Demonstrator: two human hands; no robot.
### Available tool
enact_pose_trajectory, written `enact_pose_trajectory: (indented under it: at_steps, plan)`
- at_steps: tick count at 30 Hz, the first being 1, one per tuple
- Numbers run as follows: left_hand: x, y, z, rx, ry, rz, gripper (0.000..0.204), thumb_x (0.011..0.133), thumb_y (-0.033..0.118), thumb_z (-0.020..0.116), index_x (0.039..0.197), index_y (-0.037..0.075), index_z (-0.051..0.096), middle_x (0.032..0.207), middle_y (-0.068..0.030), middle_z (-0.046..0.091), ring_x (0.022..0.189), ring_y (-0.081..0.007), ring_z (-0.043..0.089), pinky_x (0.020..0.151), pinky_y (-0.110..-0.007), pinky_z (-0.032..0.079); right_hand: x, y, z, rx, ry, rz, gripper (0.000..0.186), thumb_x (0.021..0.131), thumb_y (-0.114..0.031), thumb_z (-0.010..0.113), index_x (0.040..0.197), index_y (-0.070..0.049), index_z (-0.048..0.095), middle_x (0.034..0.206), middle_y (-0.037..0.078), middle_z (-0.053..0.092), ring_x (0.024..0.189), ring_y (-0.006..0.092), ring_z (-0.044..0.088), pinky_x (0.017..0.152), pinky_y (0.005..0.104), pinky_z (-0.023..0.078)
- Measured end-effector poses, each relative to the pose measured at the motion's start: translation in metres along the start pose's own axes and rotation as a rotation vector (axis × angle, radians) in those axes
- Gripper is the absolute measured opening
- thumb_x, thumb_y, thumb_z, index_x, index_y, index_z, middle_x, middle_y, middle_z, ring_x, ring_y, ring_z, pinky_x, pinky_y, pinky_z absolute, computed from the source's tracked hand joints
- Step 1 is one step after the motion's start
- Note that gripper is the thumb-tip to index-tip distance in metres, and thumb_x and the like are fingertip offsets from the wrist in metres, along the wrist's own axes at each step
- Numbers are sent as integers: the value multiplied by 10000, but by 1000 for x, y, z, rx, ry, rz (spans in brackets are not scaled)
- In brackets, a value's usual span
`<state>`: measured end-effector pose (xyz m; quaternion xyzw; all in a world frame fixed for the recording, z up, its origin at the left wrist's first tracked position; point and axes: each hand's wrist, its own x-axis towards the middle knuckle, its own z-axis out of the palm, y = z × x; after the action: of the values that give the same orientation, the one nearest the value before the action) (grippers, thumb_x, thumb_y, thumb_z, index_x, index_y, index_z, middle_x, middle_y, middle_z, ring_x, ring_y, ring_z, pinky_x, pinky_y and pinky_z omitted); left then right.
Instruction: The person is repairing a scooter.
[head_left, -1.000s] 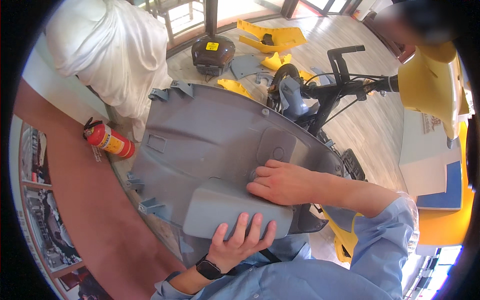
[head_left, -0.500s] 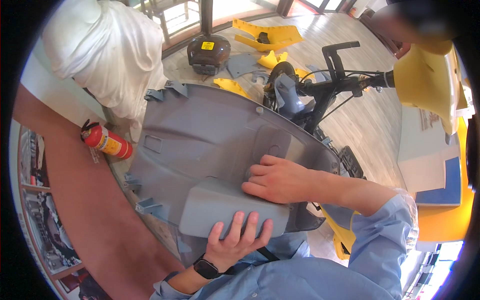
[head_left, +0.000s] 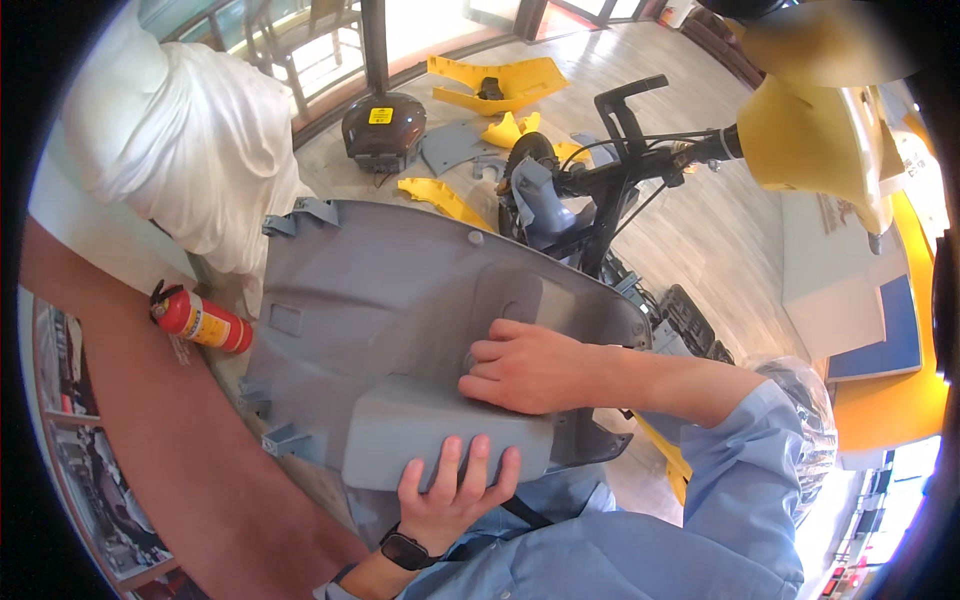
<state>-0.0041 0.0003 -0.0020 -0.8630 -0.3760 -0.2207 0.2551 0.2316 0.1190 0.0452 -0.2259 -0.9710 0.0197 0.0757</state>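
Observation:
A large grey molded plastic panel (head_left: pixel 370 270), with brackets on its left edges, is held across my front below a partly stripped two-wheeler. My left hand (head_left: pixel 455 500) grips the lighter grey raised box section (head_left: pixel 390 430) on the panel's lower part, fingers curved over its near face and thumb hidden. Just above that box, my right hand (head_left: pixel 515 368) has its fingers bent and closed at a small round fitting (head_left: pixel 470 360), largely covered by the fingertips; what exactly they pinch is hidden.
Handlebars (head_left: pixel 625 135) and a yellow headlamp housing (head_left: pixel 810 135) stand beyond the panel. Yellow panels (head_left: pixel 510 85) and a dark top box (head_left: pixel 385 135) lie on the floor. At left are a white draped cloth (head_left: pixel 210 150), a red extinguisher (head_left: pixel 200 320) and a brown ledge (head_left: pixel 150 420).
The view has shifted, so the panel, both hands and the surroundings appear further left, with the panel slightly lower. Both hands keep much the same hold on the panel.

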Motion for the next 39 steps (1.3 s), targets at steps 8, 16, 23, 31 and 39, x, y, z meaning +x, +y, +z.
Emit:
enact_pose_trajectory:
  at_steps: [8, 16, 23, 31, 39]
  plan:
    - [-2, 0, 0, -1, 3, 8, 388, 1000, 431, 601, 1375, 366, 520, 1418, 25, 516, 1321, -192, 527, 1102, -548, 347, 2, -7, -37, -143, 161, -74, 167, 872, -262, 628, 962, -127, 586, 843, -13, 617, 913, 179, 594, 885, 339, 446]
    - [-8, 2, 3, -60, 17, 3, 403, 1004, 464, 617, 1370, 308, 551, 1416, -5, 519, 1296, -182, 545, 1060, -571, 358, 8, -46, -56, -526, 457, -83, 207, 855, -246, 629, 1011, -147, 535, 860, -30, 565, 887, 141, 587, 875, 282, 416]
    - [-8, 3, -1, -30, -139, -37, 394, 1023, 383, 600, 1342, 153, 623, 1307, -19, 622, 1285, -150, 570, 1095, -566, 350, 8, -59, -55, -596, 569, -62, 154, 882, -209, 624, 991, -171, 522, 859, -41, 553, 890, 142, 584, 901, 276, 402]
    - [-4, 1, -2, -54, -117, -52, 351, 1025, 326, 586, 1319, 140, 639, 1303, -35, 625, 1289, -145, 564, 1100, -561, 351, 8, -61, -51, -523, 594, 1, 161, 868, -202, 633, 989, -178, 530, 841, -46, 554, 878, 135, 591, 907, 276, 405]
    - [15, -11, -24, -83, -206, 72, 547, 881, 441, 721, 1283, 75, 667, 1293, -92, 666, 1186, -290, 624, 1055, -535, 407, 15, -67, -39, -298, 617, 34, 154, 827, -120, 653, 973, -138, 608, 746, -63, 484, 670, 71, 490, 541, 236, 247]
